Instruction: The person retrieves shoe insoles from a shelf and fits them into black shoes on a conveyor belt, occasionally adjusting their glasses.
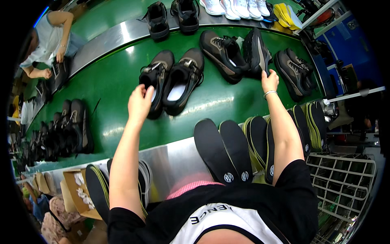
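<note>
Two dark brown and black sports shoes stand side by side in front of me, toes away: a left shoe (pixel 159 69) and a right shoe (pixel 185 79), pale insoles showing inside. At the left one's heel is my left hand (pixel 139 102), fingers apart; whether it touches is unclear. My right hand (pixel 270 81) pinches the heel end of a similar shoe (pixel 256 51), tilted on its side with its sole edge up. Against that shoe lies its mate (pixel 222 53), showing a white insole. Another pair (pixel 293 75) sits farther right.
Black insoles (pixel 221 150) lie in stacks along the metal near edge (pixel 172 156) of the green conveyor (pixel 118 91). More dark shoes stand left (pixel 79 126) and at the far rail (pixel 185 16). A wire basket (pixel 345 183) is at right. A co-worker (pixel 53 40) handles a shoe at far left.
</note>
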`<state>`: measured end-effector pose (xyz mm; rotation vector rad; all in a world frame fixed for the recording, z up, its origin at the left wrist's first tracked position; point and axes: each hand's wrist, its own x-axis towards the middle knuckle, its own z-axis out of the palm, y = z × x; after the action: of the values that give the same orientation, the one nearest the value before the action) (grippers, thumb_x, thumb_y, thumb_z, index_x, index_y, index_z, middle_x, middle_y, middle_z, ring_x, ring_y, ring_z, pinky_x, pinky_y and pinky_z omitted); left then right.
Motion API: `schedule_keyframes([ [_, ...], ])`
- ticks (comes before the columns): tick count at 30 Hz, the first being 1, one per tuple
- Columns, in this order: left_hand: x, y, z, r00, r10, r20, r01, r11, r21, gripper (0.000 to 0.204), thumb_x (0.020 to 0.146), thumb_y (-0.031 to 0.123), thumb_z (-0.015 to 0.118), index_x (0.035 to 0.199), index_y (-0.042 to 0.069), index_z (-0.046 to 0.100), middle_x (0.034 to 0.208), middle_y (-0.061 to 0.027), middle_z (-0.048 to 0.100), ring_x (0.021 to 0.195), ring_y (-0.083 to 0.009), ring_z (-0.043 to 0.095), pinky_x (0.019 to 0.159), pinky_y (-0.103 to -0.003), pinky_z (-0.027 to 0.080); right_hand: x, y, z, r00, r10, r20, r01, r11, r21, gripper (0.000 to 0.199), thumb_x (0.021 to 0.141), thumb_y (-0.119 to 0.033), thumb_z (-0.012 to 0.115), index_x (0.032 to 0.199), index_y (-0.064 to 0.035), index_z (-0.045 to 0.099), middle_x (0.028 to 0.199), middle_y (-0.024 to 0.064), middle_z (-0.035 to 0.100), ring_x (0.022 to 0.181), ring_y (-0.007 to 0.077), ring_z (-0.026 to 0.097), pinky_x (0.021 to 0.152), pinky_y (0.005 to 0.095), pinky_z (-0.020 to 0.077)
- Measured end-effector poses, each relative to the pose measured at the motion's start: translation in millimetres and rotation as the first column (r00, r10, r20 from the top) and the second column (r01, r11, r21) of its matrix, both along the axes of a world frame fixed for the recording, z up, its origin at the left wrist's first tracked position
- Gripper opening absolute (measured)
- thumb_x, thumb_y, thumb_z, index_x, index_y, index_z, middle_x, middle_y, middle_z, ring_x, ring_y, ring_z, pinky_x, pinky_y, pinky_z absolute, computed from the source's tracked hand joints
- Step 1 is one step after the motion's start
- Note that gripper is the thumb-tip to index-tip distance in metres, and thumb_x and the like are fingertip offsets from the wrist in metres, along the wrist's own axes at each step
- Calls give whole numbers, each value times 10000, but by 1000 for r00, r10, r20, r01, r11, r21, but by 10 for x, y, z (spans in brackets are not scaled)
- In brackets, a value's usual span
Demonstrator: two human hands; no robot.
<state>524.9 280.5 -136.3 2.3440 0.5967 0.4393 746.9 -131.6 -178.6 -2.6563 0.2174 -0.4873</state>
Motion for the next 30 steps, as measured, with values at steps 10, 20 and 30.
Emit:
schedule_keyframes([
  [10, 519, 64, -422, 740, -215, -637, 57, 964, -259, 623, 589, 495, 617, 971, 3, 606, 940, -212, 597, 905, -306, 578, 797, -340, 439, 899, -356, -161, 794, 283, -538, 19, 873, 487, 950, 584, -444, 736, 1208, 141, 323, 1169, 238, 465, 1089, 294, 456, 941, 324, 317],
  [20, 637, -188, -525, 781, -200, -592, 6, 950, -313, 594, 623, 428, 545, 925, -82, 587, 957, -271, 567, 944, -347, 551, 830, -356, 419, 884, 675, 340, 641, 343, -686, -505, 862, -41, 659, 700, -591, 511, 929, 21, 599, 997, 202, 583, 997, 335, 526, 883, 369, 368],
  [30, 1099, -1076, -350, 906, -208, -369, -14, 856, -516, 418, 656, 307, 571, 681, -110, 574, 572, -180, 577, 477, -271, 589, 496, -351, 475, 471, -1, 266, 746, 103, -658, -355, 898, -261, 464, 640, -343, 594, 986, -34, 584, 1039, 155, 581, 966, 315, 552, 840, 440, 387],
])
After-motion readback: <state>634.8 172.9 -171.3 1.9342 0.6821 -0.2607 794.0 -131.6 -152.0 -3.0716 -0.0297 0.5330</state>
